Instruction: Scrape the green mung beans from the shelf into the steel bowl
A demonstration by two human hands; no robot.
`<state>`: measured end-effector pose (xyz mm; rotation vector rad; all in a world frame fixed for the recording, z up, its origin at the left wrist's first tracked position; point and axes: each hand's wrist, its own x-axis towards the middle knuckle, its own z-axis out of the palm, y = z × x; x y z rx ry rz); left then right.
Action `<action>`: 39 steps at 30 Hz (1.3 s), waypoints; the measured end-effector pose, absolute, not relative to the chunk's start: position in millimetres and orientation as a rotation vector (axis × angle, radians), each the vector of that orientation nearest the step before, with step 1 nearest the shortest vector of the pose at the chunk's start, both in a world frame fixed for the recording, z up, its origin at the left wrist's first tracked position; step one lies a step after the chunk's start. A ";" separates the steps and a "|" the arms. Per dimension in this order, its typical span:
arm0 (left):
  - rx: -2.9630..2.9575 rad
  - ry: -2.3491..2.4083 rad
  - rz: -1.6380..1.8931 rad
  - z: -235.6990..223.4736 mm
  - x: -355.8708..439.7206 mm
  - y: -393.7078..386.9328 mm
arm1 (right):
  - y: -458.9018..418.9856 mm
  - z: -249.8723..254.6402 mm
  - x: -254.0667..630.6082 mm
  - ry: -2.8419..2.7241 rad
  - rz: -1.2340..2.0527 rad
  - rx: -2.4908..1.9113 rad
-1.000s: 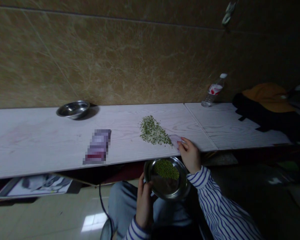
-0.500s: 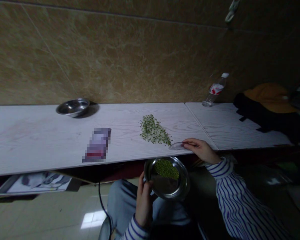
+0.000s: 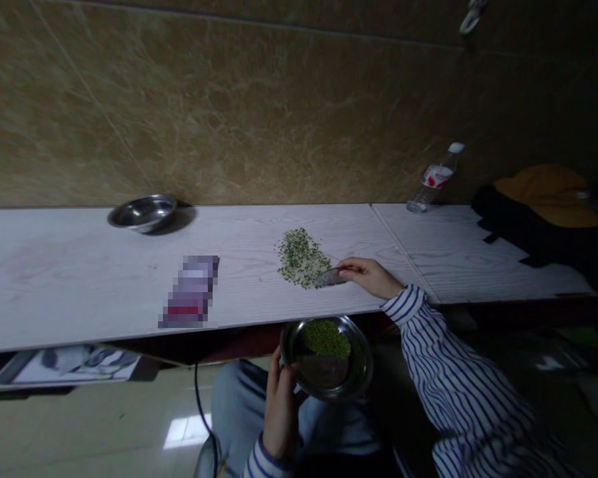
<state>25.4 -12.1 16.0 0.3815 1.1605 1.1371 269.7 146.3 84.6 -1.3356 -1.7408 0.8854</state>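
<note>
slid clear piece (image 3: pixel 327 277) left, pinched in right hand (image 3: pixel 373 276), into near-right edge of green bits (image 3: pixel 299 255) on surface (image 3: pixel 252 272), apparently shortening their tail; still gripping bowl (image 3: pixel 323 377) by rim in left hand (image 3: pixel 280 413), no visible gain inside

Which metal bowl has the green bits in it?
The bowl in the left hand, off the table: green bits lie in it. The other bowl, on the table by the wall, shows none.
</note>
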 end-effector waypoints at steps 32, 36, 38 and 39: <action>0.343 1.150 1.049 30.3 39.9 -18.8 | 58.4 65.6 287.5 -1.542 0.172 -1.647; 0.352 1.150 1.052 30.5 40.6 -18.8 | 49.7 67.9 276.7 -1.606 0.106 -1.665; 0.359 1.143 1.047 30.7 40.2 -18.6 | 45.1 68.4 271.0 -1.632 0.070 -1.650; 0.362 1.139 1.045 30.8 39.9 -18.5 | 43.0 68.5 269.0 -1.644 0.051 -1.638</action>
